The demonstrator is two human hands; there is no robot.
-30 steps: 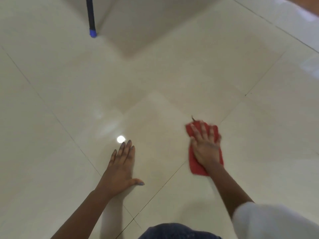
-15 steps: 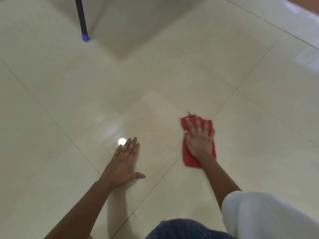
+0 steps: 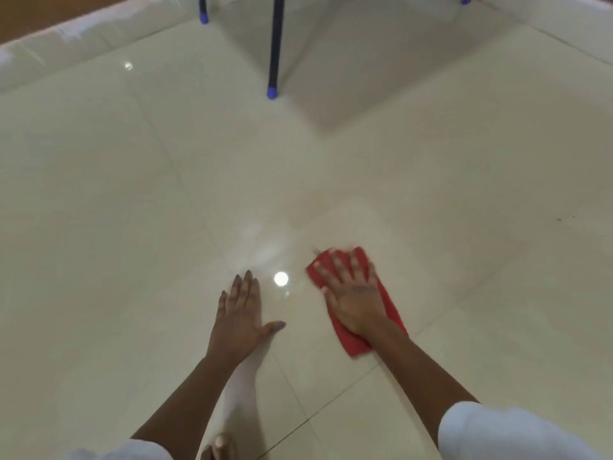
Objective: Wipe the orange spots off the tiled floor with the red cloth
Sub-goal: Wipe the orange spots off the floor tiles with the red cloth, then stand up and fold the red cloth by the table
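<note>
The red cloth lies flat on the glossy cream tiled floor, just right of centre. My right hand presses down on it with fingers spread, covering most of its middle. My left hand rests flat on the bare tile to the left, fingers together and thumb out, holding nothing. A faint orange-tinted smear shows on the tile beyond the cloth. No distinct orange spots are visible near the hands.
Dark furniture legs with blue feet stand on the floor ahead, the nearest leg at top centre, another leg further left. A white skirting edge runs along the top left. A bright light reflection sits between my hands.
The view has swung so more of the far floor and the furniture legs show. My right hand has slid the cloth leftward, closer to my left hand, which stays planted.
</note>
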